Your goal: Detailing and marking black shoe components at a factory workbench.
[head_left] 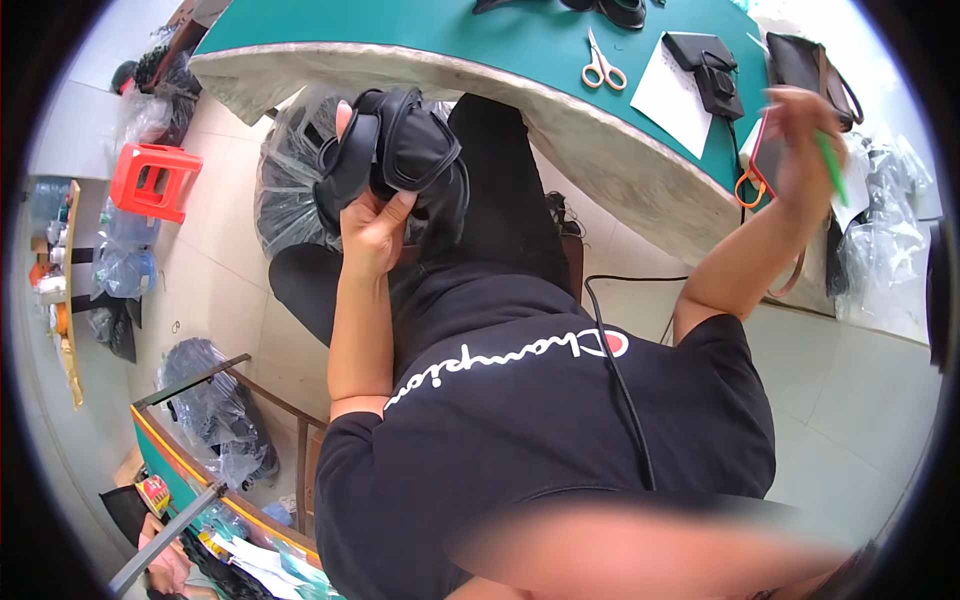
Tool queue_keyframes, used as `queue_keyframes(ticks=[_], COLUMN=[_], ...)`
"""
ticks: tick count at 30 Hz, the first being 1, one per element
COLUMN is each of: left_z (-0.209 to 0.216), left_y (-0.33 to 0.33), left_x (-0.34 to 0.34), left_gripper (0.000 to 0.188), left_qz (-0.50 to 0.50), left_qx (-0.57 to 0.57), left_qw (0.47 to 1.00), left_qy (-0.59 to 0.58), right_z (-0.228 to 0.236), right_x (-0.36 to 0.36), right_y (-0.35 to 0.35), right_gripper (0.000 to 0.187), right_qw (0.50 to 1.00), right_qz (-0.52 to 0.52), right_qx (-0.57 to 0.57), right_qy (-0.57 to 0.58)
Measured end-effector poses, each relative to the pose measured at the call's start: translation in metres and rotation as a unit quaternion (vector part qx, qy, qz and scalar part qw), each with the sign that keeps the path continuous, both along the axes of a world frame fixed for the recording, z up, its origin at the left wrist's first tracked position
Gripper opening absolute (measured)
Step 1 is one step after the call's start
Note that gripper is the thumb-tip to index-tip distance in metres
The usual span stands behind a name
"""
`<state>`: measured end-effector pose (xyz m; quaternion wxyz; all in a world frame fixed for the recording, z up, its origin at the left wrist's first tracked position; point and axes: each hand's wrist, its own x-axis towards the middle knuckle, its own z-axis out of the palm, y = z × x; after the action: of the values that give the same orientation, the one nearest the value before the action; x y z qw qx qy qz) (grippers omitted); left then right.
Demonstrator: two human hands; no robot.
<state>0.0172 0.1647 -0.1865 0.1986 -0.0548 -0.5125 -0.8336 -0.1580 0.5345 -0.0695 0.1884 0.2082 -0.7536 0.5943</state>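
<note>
My left hand (376, 226) grips a black leather-like piece (425, 150) with padded, piped edges, thumb in front and fingers mostly behind it. It is raised over my lap; I cannot make out its exact kind. Off to the right, beside the table's right end, my right hand (797, 140) is lifted and closed around a slim green pen-like tool (831, 168), blurred by motion. The hands are far apart, and the green tool touches nothing on the table.
On the green table (480, 40) lie scissors (602, 66), a white sheet (664, 100), a black boxy device (716, 80) and a dark bag (803, 62). A black cable (622, 385) crosses my shirt. Clear plastic bags, a red stool (153, 182) and a metal-framed table stand leftward.
</note>
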Motion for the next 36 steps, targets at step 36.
queue_keyframes(ticks=[36], left_z=[0.011], left_y=[0.029], left_x=[0.019], left_gripper=[0.082], left_qz=[-0.092], left_qx=[-0.004], left_qw=[0.996], left_qy=[-0.017], right_z=[-0.056], right_x=[0.078], right_y=[-0.174], right_gripper=[0.023], right_qw=[0.927], right_qz=[0.368], right_qx=[0.076], right_qy=[0.022])
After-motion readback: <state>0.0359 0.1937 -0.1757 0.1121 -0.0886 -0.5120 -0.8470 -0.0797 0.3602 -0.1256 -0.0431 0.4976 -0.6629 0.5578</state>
